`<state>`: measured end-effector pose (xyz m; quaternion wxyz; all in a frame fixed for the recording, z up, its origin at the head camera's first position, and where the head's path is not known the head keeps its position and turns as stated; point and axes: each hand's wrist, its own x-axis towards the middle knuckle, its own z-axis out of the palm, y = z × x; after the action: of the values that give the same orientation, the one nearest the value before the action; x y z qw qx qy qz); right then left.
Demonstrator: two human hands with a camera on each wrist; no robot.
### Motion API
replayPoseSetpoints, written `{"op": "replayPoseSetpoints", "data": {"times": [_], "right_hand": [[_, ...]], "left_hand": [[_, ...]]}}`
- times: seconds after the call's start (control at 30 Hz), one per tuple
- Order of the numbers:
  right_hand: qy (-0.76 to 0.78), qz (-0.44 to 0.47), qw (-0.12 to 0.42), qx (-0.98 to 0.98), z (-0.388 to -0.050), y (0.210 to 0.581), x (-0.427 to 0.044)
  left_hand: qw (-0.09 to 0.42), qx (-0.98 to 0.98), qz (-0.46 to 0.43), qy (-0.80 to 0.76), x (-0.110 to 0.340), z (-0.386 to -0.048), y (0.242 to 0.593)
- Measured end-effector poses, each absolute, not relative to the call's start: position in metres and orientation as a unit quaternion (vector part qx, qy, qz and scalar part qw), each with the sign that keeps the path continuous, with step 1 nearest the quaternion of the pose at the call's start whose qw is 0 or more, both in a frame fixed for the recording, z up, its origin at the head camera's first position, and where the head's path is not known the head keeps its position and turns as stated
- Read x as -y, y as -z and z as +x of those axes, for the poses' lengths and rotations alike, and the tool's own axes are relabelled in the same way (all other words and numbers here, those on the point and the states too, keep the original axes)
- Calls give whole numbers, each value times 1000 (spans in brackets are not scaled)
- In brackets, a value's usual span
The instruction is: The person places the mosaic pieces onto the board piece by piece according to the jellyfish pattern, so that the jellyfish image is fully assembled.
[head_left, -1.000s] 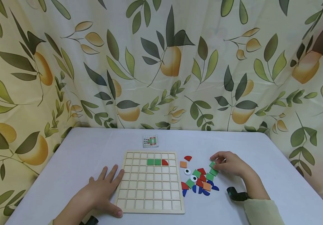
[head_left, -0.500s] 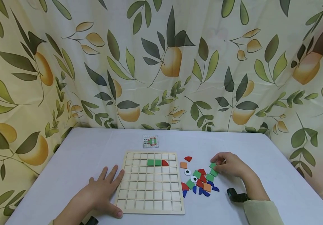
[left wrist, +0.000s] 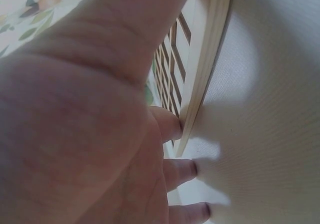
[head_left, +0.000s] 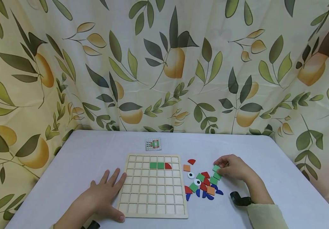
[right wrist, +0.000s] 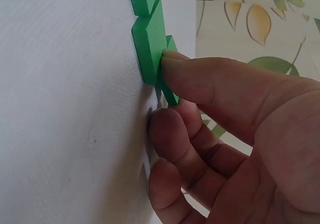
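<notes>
The left hand (head_left: 99,197) lies spread along the left edge of a wooden grid board (head_left: 147,190), thumb at its lower left corner; the left wrist view shows fingertips against the board's rim (left wrist: 202,69). In the board's second row are two green squares (head_left: 157,165) and a red quarter piece (head_left: 167,166). At the far end of the loose pieces, the right hand (head_left: 236,167) pinches a green square (head_left: 216,168). The right wrist view has the thumb and curled fingers of that hand (right wrist: 215,119) at the green square (right wrist: 171,87), beside another green square (right wrist: 152,44).
Right of the board lie red, orange (head_left: 210,190), green and blue (head_left: 210,197) pieces, plus two round eye pieces (head_left: 191,175). A small patterned card (head_left: 153,144) lies behind the board on the white table (head_left: 95,146). A leaf-patterned curtain (head_left: 158,95) hangs behind.
</notes>
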<state>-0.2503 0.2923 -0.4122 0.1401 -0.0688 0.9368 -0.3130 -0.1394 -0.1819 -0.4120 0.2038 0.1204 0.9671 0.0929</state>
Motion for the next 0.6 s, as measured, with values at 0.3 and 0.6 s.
{"op": "replayPoseSetpoints", "data": {"times": [0.3, 0.6], "right_hand": [[309, -89, 134, -937, -250, 412, -290], [299, -112, 125, -939, -248, 411, -285]], "left_hand": [[198, -968, 122, -98, 182, -140, 412], [205, -966, 117, -105, 182, -140, 413]]}}
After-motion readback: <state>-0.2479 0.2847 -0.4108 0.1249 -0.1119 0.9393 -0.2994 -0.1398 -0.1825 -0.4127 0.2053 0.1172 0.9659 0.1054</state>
